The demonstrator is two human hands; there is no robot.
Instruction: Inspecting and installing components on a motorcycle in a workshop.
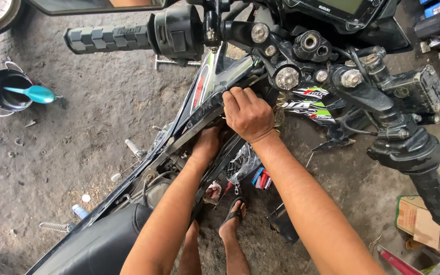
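Observation:
I look down on a black motorcycle with its body panels partly off. My right hand grips the top edge of a black fairing panel with red and white stripes, just below the steering head. My left hand reaches under that same panel into the frame; its fingers are hidden, so what it touches cannot be seen. The left handlebar grip sticks out at top left and the right grip at right. The black seat is at bottom left.
A small black pan with a teal-handled tool lies on the dirt floor at left. A spring and small parts lie near the seat. My sandalled foot stands below the bike. A cardboard box sits at right.

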